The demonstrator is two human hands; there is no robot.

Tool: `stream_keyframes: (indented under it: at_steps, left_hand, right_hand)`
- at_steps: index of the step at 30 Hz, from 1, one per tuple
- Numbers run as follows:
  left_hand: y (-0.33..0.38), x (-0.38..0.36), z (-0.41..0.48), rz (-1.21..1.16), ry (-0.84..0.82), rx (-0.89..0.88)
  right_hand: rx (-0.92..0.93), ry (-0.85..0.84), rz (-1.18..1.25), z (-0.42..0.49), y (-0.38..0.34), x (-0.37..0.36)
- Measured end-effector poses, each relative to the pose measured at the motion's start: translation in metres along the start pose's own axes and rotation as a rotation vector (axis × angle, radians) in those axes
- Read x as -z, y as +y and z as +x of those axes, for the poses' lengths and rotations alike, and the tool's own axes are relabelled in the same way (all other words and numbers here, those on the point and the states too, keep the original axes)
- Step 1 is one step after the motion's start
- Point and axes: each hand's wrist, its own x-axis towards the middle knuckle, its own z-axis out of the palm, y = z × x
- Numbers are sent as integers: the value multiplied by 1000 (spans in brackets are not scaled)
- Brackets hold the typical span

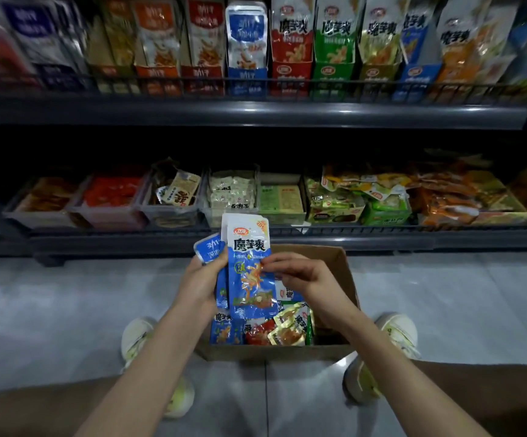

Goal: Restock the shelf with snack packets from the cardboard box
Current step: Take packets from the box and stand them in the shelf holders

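Observation:
An open cardboard box (341,266) stands on the floor between my feet, holding several blue, red, yellow and green snack packets (282,329). Above it my left hand (199,279) grips a small stack of blue and white snack packets (249,272), held upright. My right hand (300,274) pinches the right edge of the front packet with thumb and fingertips. The shelf (255,113) in front has two tiers: the upper one carries upright display boxes, among them a blue row (246,42) of similar packets.
The lower tier (319,231) holds trays and boxes of mixed snacks behind a low wire rail. Grey tiled floor (66,310) surrounds the box. My white shoes (137,339) stand on either side of it.

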Motion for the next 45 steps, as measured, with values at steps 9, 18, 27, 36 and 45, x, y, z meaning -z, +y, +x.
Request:
stream_keyframes:
  at_steps: [9, 18, 27, 36, 45]
  left_hand:
    - [5, -9, -14, 148, -38, -142]
    - [20, -39, -25, 387, -154, -277]
    - [62, -85, -34, 347, -287, -337]
    - [111, -133, -27, 319, -294, -426]
    - [144, -163, 0, 369, -360, -463]
  right_hand:
    - [-76, 169, 53, 1, -16, -10]
    - [-186, 275, 100, 21, -60, 6]
    - [-68, 425, 139, 35, -111, 38]
    - [3, 510, 134, 65, -157, 66]
    - [99, 589, 161, 104, -188, 93]
